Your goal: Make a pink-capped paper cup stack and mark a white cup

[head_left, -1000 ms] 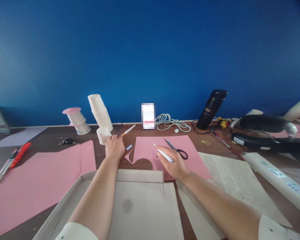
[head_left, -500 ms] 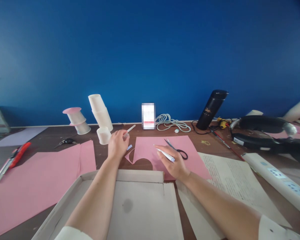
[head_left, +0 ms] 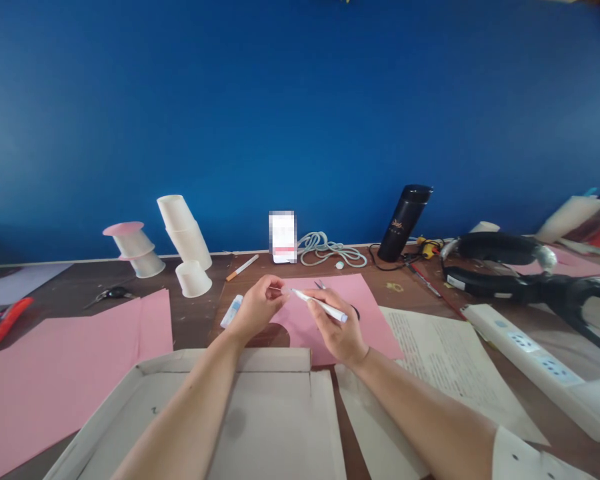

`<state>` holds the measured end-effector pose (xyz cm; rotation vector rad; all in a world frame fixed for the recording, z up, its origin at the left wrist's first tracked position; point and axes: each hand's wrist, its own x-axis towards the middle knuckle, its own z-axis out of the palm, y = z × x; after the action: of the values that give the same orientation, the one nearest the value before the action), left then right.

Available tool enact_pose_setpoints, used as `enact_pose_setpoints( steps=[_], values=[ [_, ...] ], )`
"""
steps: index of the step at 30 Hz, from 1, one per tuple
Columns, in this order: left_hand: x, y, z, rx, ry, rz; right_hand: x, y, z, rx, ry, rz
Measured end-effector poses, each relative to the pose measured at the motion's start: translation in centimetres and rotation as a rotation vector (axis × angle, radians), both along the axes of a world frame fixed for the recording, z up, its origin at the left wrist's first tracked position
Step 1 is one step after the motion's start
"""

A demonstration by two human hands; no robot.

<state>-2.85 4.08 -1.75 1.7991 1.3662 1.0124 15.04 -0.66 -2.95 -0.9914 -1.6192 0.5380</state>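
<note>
So the white pen [head_left: 331, 310] is in my right grip [head_left: 342, 338], slanted over the pink sheet [head_left: 373, 327], tip aimed at my left grip [head_left: 257, 307]. Those left fingers are pinched narrow right by the tip, but I honestly can't tell if they've got anything. Black-handled scissors [head_left: 357, 312] are half hidden behind my right grip, and a shallow cardboard tray [head_left: 275, 361] sits on the worktop [head_left: 187, 319] under my left forearm.

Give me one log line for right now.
right hand: holds pen | left hand: near pen tip | pink sheet: below pen | scissors: partly hidden by right hand
</note>
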Motion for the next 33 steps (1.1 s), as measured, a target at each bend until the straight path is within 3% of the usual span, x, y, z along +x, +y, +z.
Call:
enact_pose_setpoints(
  steps=[6, 14, 33],
  values=[
    [-0.3, 0.1, 0.3, -0.177, -0.243, -0.035, 0.1, 0.1, -0.2, 0.023, -0.001, 0.011],
    [-0.5, 1.1, -1.4, -0.331, -0.635, -0.109, -0.1, 0.2, -0.3, 0.067, -0.015, 0.025],
    [-0.3, 0.5, -0.5, -0.417, -0.646, -0.173, -0.1, 0.2, -0.5, 0.065, -0.01, 0.045]
  ],
)
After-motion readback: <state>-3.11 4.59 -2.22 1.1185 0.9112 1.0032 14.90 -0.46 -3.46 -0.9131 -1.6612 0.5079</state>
